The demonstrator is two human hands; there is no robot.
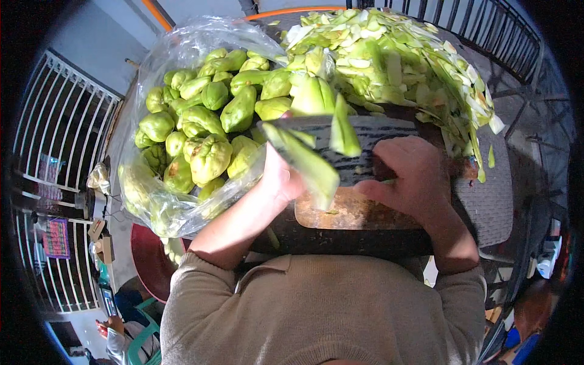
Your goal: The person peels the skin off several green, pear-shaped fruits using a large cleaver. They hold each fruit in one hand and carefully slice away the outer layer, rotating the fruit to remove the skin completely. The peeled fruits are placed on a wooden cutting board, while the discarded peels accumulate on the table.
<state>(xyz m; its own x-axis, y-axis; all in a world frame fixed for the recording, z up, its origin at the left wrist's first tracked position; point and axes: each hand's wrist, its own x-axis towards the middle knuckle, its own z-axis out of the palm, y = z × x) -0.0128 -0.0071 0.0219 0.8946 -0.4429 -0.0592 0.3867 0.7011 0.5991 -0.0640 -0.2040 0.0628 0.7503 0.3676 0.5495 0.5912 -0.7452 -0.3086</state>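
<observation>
A broad, dark, streaked blade (365, 127), apparently a cleaver's, spans the space between my two hands. My right hand (410, 173) is curled around its right end; the handle is hidden. At the other end, my left hand (285, 178) lies partly behind the blade, with one fingertip showing above its upper edge. What its fingers hold is hidden. A blurred pale-green chayote strip (310, 173) covers part of the left hand and blade. Another chayote wedge (344, 132) shows against the blade. Below lies a worn wooden cutting board (356, 212).
Whole chayotes (200, 123) fill a clear plastic bag (173, 214) on the left. Cut chayote pieces (388, 64) are heaped at the back right, on a grey woven-textured table (488, 200). A red basin (148, 260) and a seated person (123, 335) are at lower left.
</observation>
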